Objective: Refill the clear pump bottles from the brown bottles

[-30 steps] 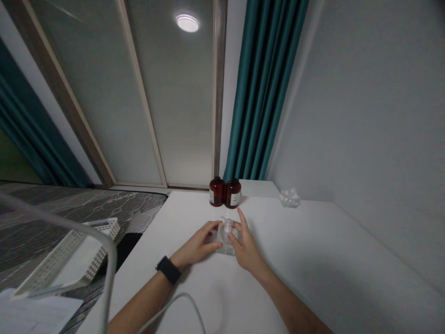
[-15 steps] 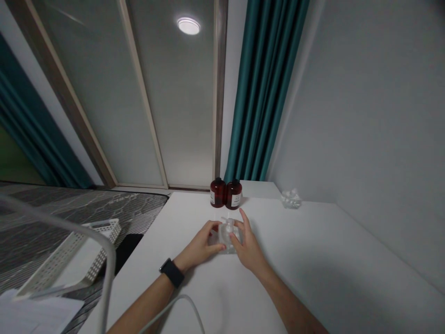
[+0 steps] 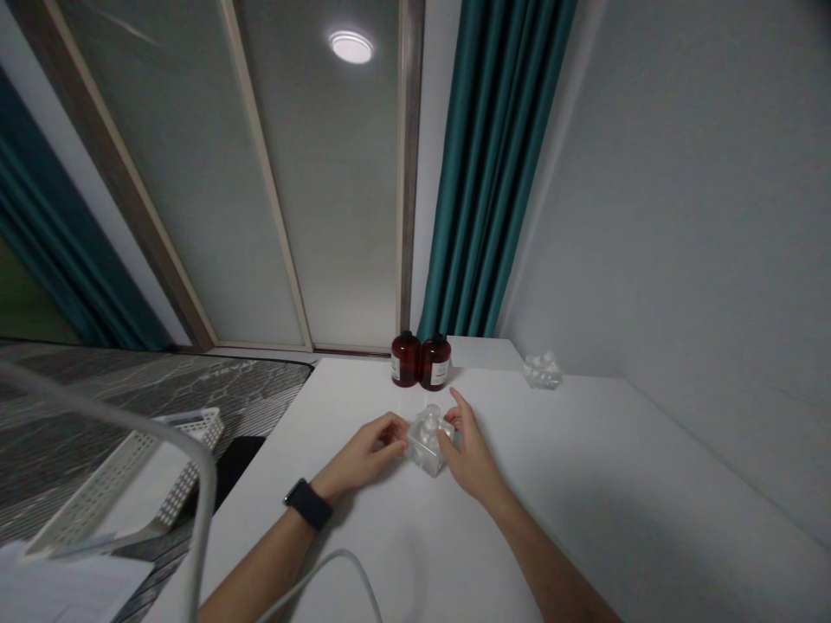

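A clear, shiny plastic pack (image 3: 425,443) with a rounded, knob-like part at its top is between my hands above the white table (image 3: 493,562). It sits at a slant, and its contents are too see-through to make out. My left hand (image 3: 371,450), with a dark watch (image 3: 309,504) on the wrist, has its thumb and curled fingers at the pack's left edge. On the other side, my right hand (image 3: 468,452) grips the pack between thumb and bent fingers, one finger pointing up. Just beyond stand two dark red-brown bottles (image 3: 405,360) with white labels, side by side.
Crumpled clear plastic (image 3: 543,370) lies by the wall at the far right. To the left, below the table, are a white perforated basket (image 3: 117,484) and papers (image 3: 71,580). A pale cable (image 3: 351,558) loops near my left forearm. A grey tube (image 3: 201,510) crosses the left foreground.
The clear pack has turned from square-on to a slant. My left hand has shifted slightly left and its fingers have drawn closer together. The right hand has stayed nearly in place.
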`<move>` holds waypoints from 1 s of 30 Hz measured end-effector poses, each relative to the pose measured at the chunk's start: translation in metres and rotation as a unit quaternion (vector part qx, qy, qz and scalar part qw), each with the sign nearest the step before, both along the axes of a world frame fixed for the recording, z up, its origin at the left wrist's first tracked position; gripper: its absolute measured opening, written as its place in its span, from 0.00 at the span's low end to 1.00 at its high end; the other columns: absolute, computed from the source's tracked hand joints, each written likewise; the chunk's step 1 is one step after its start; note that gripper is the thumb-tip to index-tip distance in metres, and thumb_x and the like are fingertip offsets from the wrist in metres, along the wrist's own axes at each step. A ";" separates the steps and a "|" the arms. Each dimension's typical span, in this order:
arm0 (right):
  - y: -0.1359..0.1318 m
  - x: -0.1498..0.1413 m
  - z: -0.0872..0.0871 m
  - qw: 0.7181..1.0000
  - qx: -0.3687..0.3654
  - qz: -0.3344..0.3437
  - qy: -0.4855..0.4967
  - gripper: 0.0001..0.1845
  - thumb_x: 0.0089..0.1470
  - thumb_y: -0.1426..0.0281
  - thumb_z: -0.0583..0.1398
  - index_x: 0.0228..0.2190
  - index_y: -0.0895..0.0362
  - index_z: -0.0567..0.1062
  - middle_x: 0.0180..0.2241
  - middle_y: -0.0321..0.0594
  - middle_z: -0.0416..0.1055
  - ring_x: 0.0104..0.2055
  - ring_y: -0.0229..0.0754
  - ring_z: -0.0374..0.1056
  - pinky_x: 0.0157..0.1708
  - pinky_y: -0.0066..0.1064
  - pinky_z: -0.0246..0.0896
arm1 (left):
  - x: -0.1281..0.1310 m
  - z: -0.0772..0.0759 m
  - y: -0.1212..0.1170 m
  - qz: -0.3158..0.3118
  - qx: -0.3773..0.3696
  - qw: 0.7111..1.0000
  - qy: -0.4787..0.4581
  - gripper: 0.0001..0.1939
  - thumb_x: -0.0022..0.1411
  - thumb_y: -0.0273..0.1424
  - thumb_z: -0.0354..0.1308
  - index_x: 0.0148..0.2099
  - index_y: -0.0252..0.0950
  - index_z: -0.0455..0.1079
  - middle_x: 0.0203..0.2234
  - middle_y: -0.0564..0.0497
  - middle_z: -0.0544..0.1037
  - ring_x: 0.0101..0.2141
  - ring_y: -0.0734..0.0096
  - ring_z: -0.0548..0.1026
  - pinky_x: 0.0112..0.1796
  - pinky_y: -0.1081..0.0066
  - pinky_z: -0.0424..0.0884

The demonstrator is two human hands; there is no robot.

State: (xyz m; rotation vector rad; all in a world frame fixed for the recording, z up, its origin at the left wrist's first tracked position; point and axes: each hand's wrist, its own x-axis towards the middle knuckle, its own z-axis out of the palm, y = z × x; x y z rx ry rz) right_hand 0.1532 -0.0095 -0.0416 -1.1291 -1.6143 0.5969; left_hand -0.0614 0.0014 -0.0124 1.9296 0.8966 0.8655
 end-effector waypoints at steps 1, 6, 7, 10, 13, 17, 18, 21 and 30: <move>0.000 0.000 0.000 1.000 -0.004 0.009 0.009 0.36 0.58 0.70 0.55 0.65 0.51 0.50 0.42 0.41 0.62 0.45 0.44 0.65 0.53 0.46 0.63 | 0.001 0.000 0.000 0.003 -0.006 1.000 -0.002 0.10 0.65 0.37 0.57 0.43 0.34 0.69 0.33 0.50 0.75 0.33 0.69 0.71 0.36 0.70 0.67; -0.004 0.004 0.005 0.997 -0.042 0.056 0.014 0.47 0.51 0.70 0.63 0.67 0.49 0.47 0.46 0.41 0.63 0.49 0.45 0.65 0.56 0.46 0.60 | 0.005 -0.004 0.000 0.028 -0.014 0.999 -0.002 0.09 0.62 0.35 0.60 0.40 0.35 0.67 0.30 0.53 0.73 0.30 0.72 0.69 0.33 0.72 0.65; -0.005 0.005 0.006 0.996 -0.056 0.065 0.015 0.51 0.49 0.71 0.64 0.67 0.49 0.46 0.47 0.41 0.63 0.50 0.45 0.65 0.56 0.46 0.59 | 0.005 -0.005 0.000 0.030 -0.014 0.999 -0.007 0.10 0.62 0.35 0.60 0.42 0.35 0.67 0.31 0.53 0.73 0.30 0.72 0.70 0.33 0.72 0.66; -0.004 0.009 0.009 0.991 -0.087 0.097 0.034 0.57 0.44 0.74 0.67 0.67 0.48 0.44 0.49 0.41 0.63 0.52 0.46 0.65 0.56 0.46 0.59 | 0.004 -0.007 0.000 0.037 -0.006 0.999 -0.017 0.19 0.61 0.33 0.61 0.53 0.37 0.64 0.37 0.50 0.74 0.33 0.70 0.72 0.36 0.69 0.69; -0.003 0.016 0.011 0.985 -0.094 0.135 0.043 0.57 0.43 0.75 0.66 0.68 0.48 0.45 0.50 0.43 0.64 0.54 0.46 0.65 0.57 0.45 0.59 | 0.002 -0.008 0.002 0.043 0.014 0.999 0.004 0.27 0.59 0.32 0.62 0.60 0.38 0.62 0.44 0.46 0.74 0.38 0.65 0.73 0.40 0.65 0.70; -0.003 0.023 0.016 0.978 -0.101 0.184 0.017 0.56 0.44 0.77 0.64 0.68 0.49 0.44 0.52 0.43 0.65 0.56 0.47 0.64 0.59 0.46 0.56 | 0.000 -0.008 0.003 0.022 0.051 0.998 0.028 0.36 0.56 0.35 0.67 0.64 0.39 0.60 0.52 0.42 0.73 0.49 0.56 0.72 0.47 0.59 0.69; -0.004 0.024 0.018 0.976 -0.103 0.194 0.010 0.56 0.44 0.77 0.64 0.68 0.49 0.44 0.52 0.43 0.65 0.56 0.47 0.64 0.59 0.46 0.56 | 0.000 -0.008 0.003 0.011 0.056 0.998 0.032 0.37 0.56 0.35 0.67 0.65 0.39 0.59 0.54 0.41 0.73 0.51 0.54 0.71 0.49 0.58 0.69; -0.007 0.023 0.023 0.974 -0.108 0.200 -0.010 0.54 0.45 0.78 0.61 0.68 0.49 0.44 0.54 0.43 0.64 0.56 0.47 0.63 0.61 0.47 0.53 | 0.001 -0.008 0.001 -0.012 0.054 0.997 0.045 0.35 0.56 0.37 0.67 0.64 0.38 0.61 0.55 0.40 0.72 0.52 0.53 0.71 0.50 0.57 0.69; -0.021 -0.005 0.035 0.997 0.059 0.050 -0.031 0.23 0.54 0.68 0.60 0.52 0.53 0.67 0.46 0.44 0.65 0.49 0.50 0.63 0.52 0.44 0.61 | 0.007 -0.009 -0.003 0.017 0.062 0.997 0.053 0.31 0.54 0.33 0.67 0.59 0.37 0.64 0.51 0.42 0.75 0.48 0.56 0.74 0.47 0.60 0.71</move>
